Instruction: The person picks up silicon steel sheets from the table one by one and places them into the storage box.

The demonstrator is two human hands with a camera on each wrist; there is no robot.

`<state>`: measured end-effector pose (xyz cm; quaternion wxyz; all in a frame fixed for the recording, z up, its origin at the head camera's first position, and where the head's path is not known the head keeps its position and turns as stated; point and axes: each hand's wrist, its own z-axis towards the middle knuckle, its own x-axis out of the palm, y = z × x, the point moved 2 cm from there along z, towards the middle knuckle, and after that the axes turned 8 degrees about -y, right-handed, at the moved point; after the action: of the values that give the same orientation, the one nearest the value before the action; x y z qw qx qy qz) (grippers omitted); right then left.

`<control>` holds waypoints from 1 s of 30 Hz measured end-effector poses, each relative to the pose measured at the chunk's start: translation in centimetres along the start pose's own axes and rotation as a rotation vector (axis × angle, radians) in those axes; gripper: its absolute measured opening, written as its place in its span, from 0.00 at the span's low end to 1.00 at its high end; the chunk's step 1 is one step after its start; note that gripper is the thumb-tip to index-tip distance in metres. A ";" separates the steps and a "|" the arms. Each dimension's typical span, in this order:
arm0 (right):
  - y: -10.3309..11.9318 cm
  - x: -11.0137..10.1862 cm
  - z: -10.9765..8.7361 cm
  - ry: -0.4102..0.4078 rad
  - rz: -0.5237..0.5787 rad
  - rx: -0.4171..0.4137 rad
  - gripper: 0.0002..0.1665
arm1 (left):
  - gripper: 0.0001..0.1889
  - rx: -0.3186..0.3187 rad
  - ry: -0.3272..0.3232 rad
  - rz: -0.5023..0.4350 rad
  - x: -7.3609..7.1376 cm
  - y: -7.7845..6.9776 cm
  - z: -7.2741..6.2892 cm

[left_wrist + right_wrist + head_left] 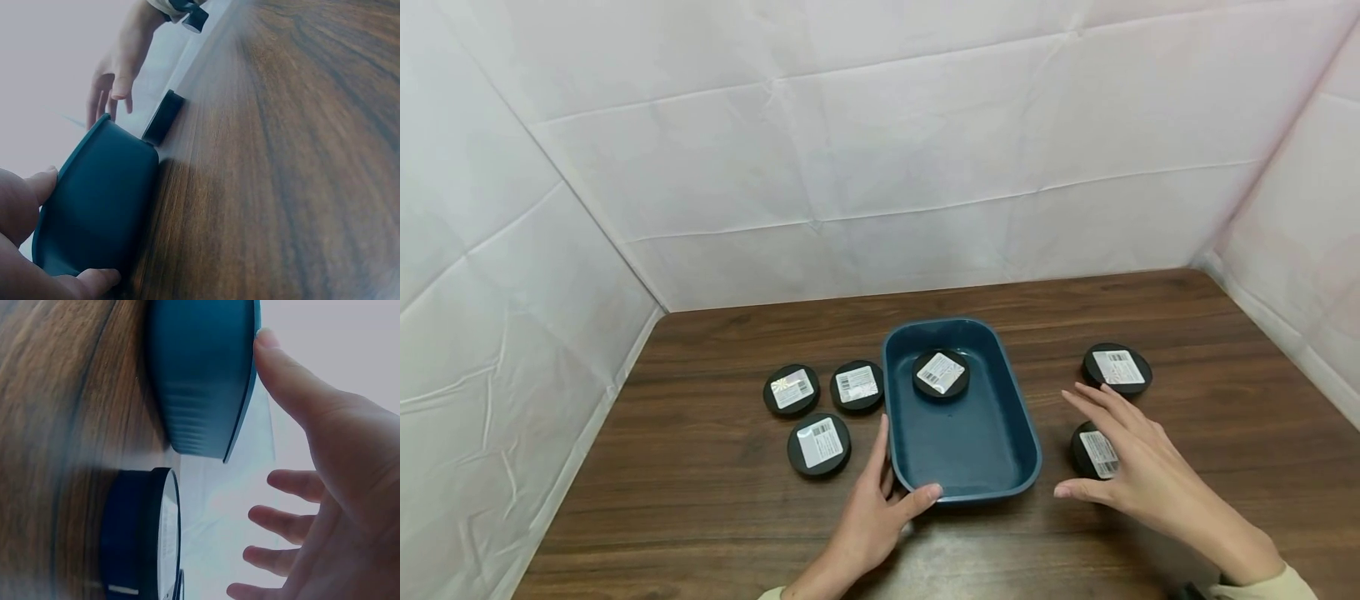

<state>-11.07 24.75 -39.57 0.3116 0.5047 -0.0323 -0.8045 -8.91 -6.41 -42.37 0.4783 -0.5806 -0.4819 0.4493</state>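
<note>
A dark blue rectangular plastic tray (970, 454) stands on the table, with one round black-lidded container (942, 374) inside near its far end. My left hand (871, 518) holds the tray's near left corner, thumb at the near rim and fingers along the left wall. To the right, my right hand (1138, 454) hovers with spread fingers over a round labelled container (1093, 452), partly covering it. The right wrist view shows that container (134, 531) apart from the palm. Just beyond lies another such container (1116, 368).
Left of the tray lie three more round containers, one at far left (792, 390), one beside the tray wall (857, 387) and one nearer (819, 446). White sheeting (925, 158) walls off the back and sides of the wooden table (700, 500).
</note>
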 end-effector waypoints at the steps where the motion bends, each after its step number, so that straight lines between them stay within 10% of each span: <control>1: -0.1 0.0 -0.1 -0.001 -0.003 -0.002 0.66 | 0.57 0.001 0.000 0.001 0.0 0.0 0.0; 30: -1.8 0.1 -1.1 0.043 -0.008 0.099 0.65 | 0.57 0.014 0.001 0.000 -0.1 0.3 0.1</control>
<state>-11.06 26.46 -40.82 0.2836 0.5366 -0.0632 -0.7922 -9.02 -6.48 -42.66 0.4828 -0.5774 -0.4785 0.4523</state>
